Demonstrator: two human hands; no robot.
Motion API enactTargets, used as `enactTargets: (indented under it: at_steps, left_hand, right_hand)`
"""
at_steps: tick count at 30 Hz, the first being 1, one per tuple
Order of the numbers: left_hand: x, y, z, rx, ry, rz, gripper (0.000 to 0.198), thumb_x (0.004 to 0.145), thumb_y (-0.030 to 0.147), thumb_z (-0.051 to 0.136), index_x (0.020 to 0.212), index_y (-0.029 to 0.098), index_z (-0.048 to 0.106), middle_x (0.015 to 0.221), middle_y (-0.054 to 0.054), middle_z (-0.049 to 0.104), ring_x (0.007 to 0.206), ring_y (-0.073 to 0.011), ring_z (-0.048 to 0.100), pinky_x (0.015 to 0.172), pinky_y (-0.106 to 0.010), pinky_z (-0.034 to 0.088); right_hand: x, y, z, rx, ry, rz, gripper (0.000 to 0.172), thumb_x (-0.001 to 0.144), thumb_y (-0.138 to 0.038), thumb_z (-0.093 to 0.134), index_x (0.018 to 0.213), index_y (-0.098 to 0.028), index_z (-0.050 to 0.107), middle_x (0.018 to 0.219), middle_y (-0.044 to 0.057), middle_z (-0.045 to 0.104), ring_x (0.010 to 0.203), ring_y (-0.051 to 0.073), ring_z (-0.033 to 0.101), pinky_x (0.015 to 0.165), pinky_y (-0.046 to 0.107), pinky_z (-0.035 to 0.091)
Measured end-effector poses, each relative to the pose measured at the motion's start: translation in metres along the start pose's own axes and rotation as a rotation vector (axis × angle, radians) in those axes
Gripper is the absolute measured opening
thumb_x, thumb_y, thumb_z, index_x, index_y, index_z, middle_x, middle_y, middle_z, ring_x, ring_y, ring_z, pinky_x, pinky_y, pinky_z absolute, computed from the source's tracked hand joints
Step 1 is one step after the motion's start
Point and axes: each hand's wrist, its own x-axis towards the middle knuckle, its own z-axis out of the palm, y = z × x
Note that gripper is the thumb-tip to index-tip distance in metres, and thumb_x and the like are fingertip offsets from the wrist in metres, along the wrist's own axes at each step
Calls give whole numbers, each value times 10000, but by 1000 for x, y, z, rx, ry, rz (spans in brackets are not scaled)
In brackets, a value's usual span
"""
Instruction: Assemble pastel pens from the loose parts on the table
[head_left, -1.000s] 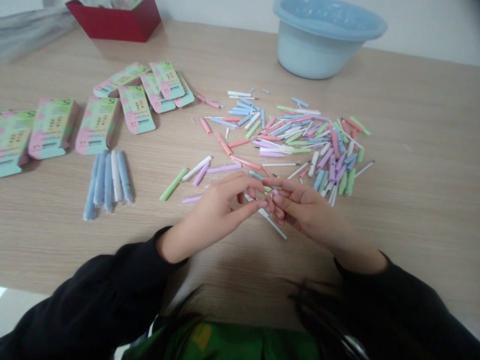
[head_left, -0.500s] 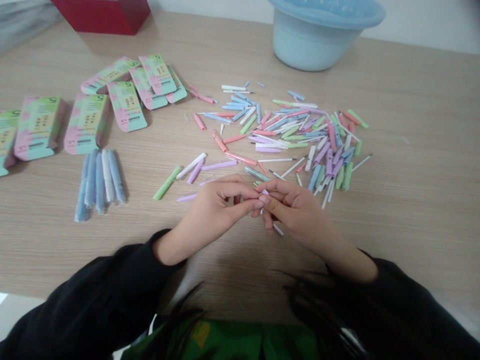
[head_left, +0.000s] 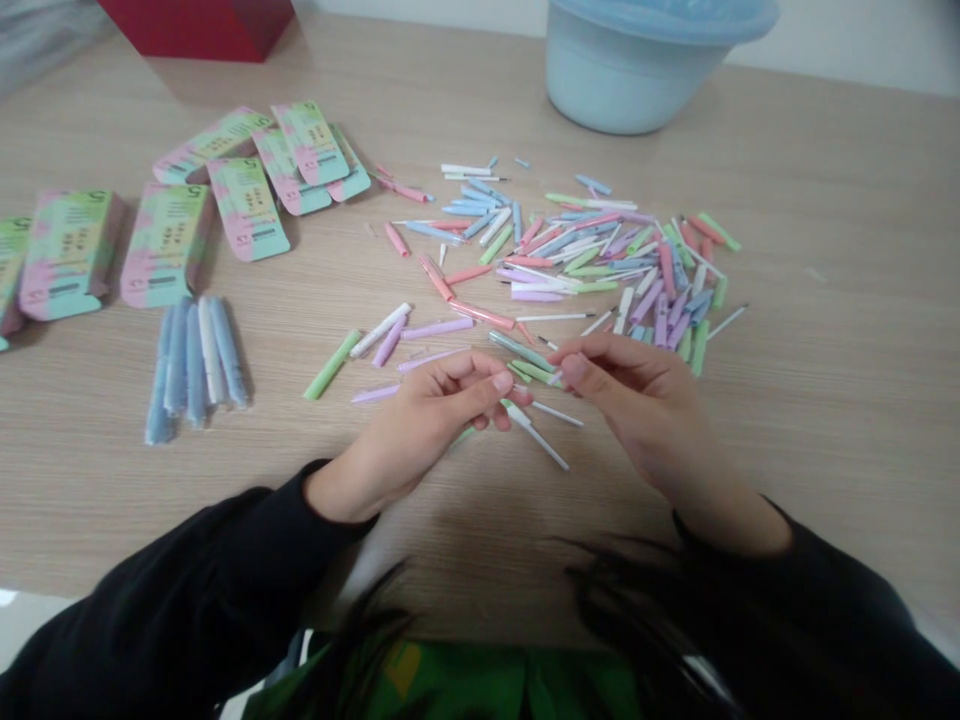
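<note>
My left hand [head_left: 450, 405] is above the table in the middle, thumb and index finger pinched together. A tiny pale tip shows at its fingertips, too small to name. Across a short gap, my right hand [head_left: 637, 400] pinches a small purple pen part [head_left: 555, 379], mostly covered by the fingers. Between and below the hands lie thin white refill sticks [head_left: 557, 413] and several green pen parts [head_left: 534, 374]. Just behind my hands spreads a loose pile of pastel pen parts [head_left: 592, 250], with refills mixed among pink, blue, green, purple and white tubes.
Several pink-and-green boxes [head_left: 166, 245] stand and lie at the left. In front of them is a row of wrapped blue and white sticks [head_left: 196, 355]. A light blue basin [head_left: 630, 85] stands at the back, a red box [head_left: 206, 25] at the back left.
My hands were together at the fingertips and are now apart. The right hand has moved right with the small purple part; the white sticks below show more fully.
</note>
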Motion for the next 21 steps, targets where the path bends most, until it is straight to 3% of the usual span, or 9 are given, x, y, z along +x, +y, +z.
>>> enactTargets:
  at_steps: [6,11,21]
  left_hand:
    - [-1,0,-1,-159,-1,-73,169,822,262,852,811,140,736,786,5,711,660,-69,608,626,-173,450]
    - [-2,3,2,-166,-6,-95,198,822,286,856,789,140,725,704,22,673,620,-61,589,590,-154,438]
    - [-4,6,7,-204,-1,-75,205,763,274,902,750,143,746,654,21,677,577,-58,545,572,-144,447]
  right_hand:
    - [-5,-8,7,-111,-46,-13,91,851,-153,733,824,-228,776,724,-6,782,665,141,739,628,241,594]
    - [-7,-7,9,-134,-21,-22,53,845,-163,751,823,-208,736,674,-22,763,616,121,729,577,204,572]
    - [-14,-7,5,-270,-15,-110,30,871,-225,781,872,-225,751,761,-31,781,699,117,729,650,225,539]
